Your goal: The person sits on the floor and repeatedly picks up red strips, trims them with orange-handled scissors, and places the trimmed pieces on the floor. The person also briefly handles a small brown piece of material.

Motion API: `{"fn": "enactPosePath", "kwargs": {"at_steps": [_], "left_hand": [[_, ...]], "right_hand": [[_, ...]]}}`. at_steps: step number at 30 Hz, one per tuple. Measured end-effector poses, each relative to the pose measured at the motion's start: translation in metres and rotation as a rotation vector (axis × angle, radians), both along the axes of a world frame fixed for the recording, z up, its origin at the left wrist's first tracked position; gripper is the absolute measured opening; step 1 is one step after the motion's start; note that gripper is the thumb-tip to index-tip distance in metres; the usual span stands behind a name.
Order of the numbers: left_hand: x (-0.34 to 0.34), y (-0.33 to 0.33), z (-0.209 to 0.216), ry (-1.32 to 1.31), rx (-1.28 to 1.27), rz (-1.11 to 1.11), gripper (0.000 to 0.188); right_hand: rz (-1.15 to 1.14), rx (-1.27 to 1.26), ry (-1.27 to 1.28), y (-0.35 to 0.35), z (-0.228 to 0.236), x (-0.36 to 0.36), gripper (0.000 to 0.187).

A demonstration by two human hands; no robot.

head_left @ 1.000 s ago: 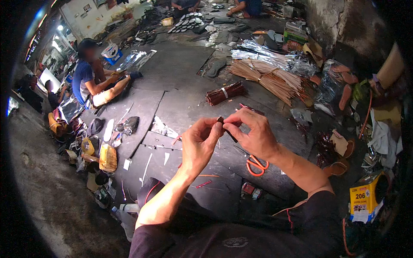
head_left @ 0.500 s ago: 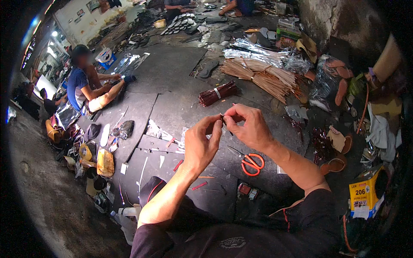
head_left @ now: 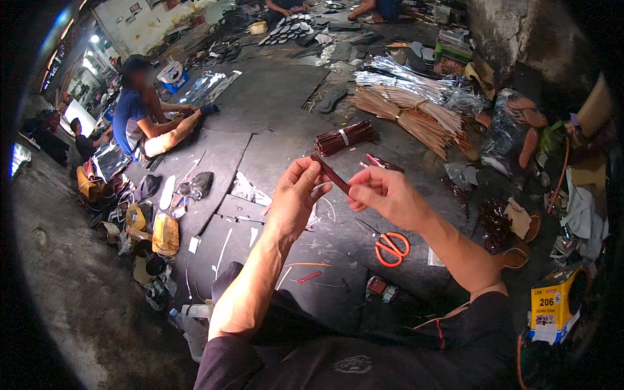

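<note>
A dark red-brown flat strip [head_left: 333, 174] slants between my two hands above the dark work surface. My left hand [head_left: 296, 195] pinches its upper end between thumb and fingers. At the lower end, my right hand [head_left: 389, 195] grips it with thumb and forefinger. Just beyond the hands lies a tied bundle of dark red strips [head_left: 344, 138], with a smaller loose group of similar strips [head_left: 385, 162] behind my right hand. Scissors with orange handles [head_left: 391, 249] rest on the surface below my right hand. A short red scrap [head_left: 309, 277] lies right of my left forearm.
Large bundles of tan strips [head_left: 413, 117] and shiny silvery strips [head_left: 403, 78] lie at the far right. Another person [head_left: 146, 123] sits on the left. A yellow can [head_left: 552, 302] stands at the lower right; a yellow container [head_left: 165, 234] sits at the left edge.
My hands, close together before, have drawn apart, and the strip now shows stretched between them. The view has shifted slightly, so the surroundings appear further right.
</note>
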State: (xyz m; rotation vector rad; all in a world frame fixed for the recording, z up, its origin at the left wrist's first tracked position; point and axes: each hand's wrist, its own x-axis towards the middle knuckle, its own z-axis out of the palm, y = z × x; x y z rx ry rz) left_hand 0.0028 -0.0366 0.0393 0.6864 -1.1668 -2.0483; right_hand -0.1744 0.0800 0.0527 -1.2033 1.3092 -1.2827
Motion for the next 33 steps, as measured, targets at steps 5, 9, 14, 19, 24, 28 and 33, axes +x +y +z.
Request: {"fn": "enactPosePath", "kwargs": {"at_steps": [5, 9, 14, 19, 24, 28, 33], "left_hand": [[0.003, 0.008, 0.005, -0.047, -0.036, -0.029, 0.021], [0.005, 0.021, 0.001, -0.259, -0.235, -0.097, 0.023], [0.007, 0.015, -0.004, -0.128, -0.025, -0.087, 0.021], [0.012, 0.013, -0.004, -0.053, 0.076, -0.14, 0.024], [0.01, 0.021, -0.001, -0.174, -0.085, -0.095, 0.033], [0.008, 0.024, 0.003, -0.342, -0.25, -0.049, 0.038], [0.009, 0.026, -0.001, -0.475, -0.356, -0.077, 0.039]], "right_hand": [[-0.164, -0.046, 0.16, -0.002, -0.006, 0.008, 0.02], [-0.242, -0.291, 0.534, -0.005, -0.01, 0.013, 0.017], [-0.196, -0.396, 0.54, -0.003, -0.008, 0.019, 0.015], [-0.17, -0.295, 0.299, -0.004, -0.011, 0.02, 0.013], [-0.238, -0.512, 0.698, -0.007, -0.015, 0.019, 0.012], [-0.17, -0.477, 0.647, -0.011, -0.026, 0.016, 0.012], [-0.127, -0.499, 0.759, -0.007, -0.03, 0.014, 0.011]]}}
